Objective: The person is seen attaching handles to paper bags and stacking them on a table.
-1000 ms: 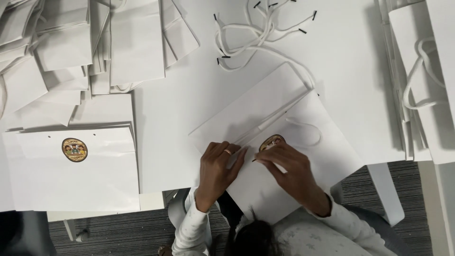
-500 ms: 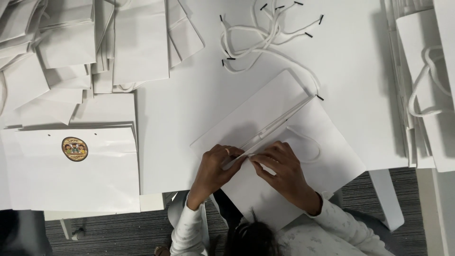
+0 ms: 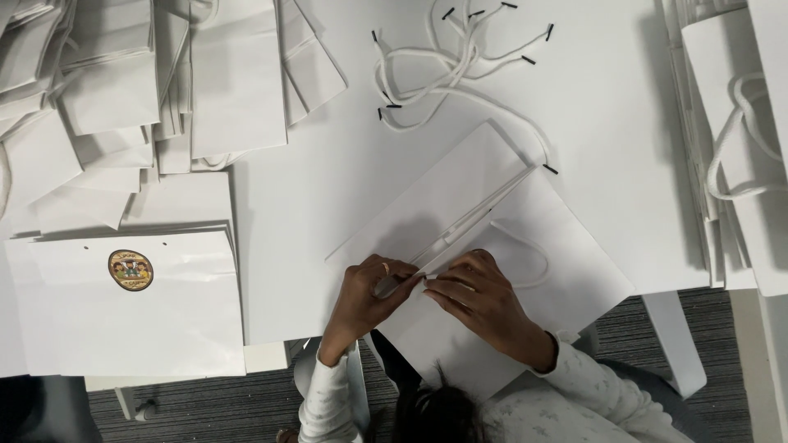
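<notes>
Both hands meet at the near end of a flat white paper bag (image 3: pixel 492 246) lying on the white table (image 3: pixel 624 123), angled across its near edge and overhanging it toward the person; left hand (image 3: pixel 365 299) curls over the bag's folded top band, fingers (image 3: pixel 386 271) pinching the paper edge; right hand (image 3: pixel 484 308) presses down just beside it, fingertips pinching the same fold; both hands clenched on the paper, nearly touching each other.

Judgement on doing it well: keep the pinch close to the crease so the thin paper does not buckle; hold the bag flat with the heel of the right hand while the fingers work at the edge; small moves only, since the overhanging part has no support under it.

How the bag looks: plain matte white, folded flat, a long crease or open top band running diagonally from the hands up to the far right; a white cord handle (image 3: pixel 525 254) loops out on its right face; a black-tipped cord end shows at the far end of the band.

Around: a tangle of loose white cords with black tips (image 3: pixel 447 61) well beyond the bag; a flat white bag with a round coloured sticker (image 3: pixel 131 269) at left; heaped white bags (image 3: pixel 123 90) far left; another stack of bags with cord handles (image 3: pixel 739 148) at right.
</notes>
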